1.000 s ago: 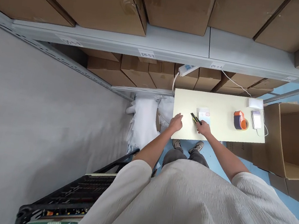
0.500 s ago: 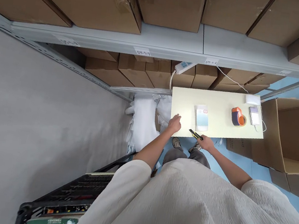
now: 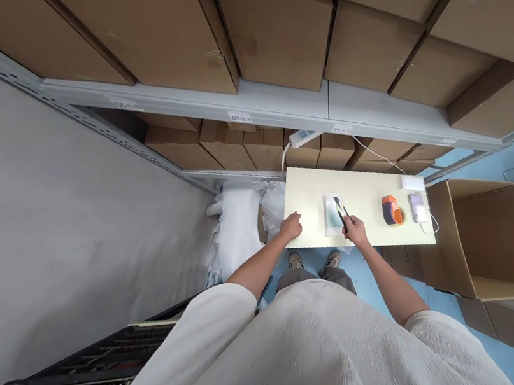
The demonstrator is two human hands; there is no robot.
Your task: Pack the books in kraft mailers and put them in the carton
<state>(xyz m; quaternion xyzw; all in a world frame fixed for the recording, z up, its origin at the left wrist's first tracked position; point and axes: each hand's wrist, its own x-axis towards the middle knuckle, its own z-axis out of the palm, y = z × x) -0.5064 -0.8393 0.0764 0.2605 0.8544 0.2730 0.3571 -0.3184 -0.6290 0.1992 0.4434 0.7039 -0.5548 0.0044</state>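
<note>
My right hand (image 3: 352,229) is wrapped round a black and yellow utility knife (image 3: 342,215), its tip pointing away from me. The knife lies across a flat white and pale blue packet (image 3: 331,215) on a small cream table (image 3: 354,188); I cannot tell whether the blade touches it. At the table's left edge rests my left hand (image 3: 291,225), fingers loosely bent on the top and nothing visible in them. An orange and purple tape dispenser (image 3: 392,211) stands to the right of the packet.
Shelving (image 3: 280,103) full of cardboard boxes (image 3: 269,30) rises behind the table. A power strip (image 3: 304,138) hangs near its back edge. White wrapping material (image 3: 237,228) lies left; an open carton (image 3: 462,242) stands right. A black crate (image 3: 117,352) is at lower left.
My right hand has moved the utility knife from the table's front edge onto the packet. My left hand stays at the left edge. The view has shifted, showing more of the upper boxes.
</note>
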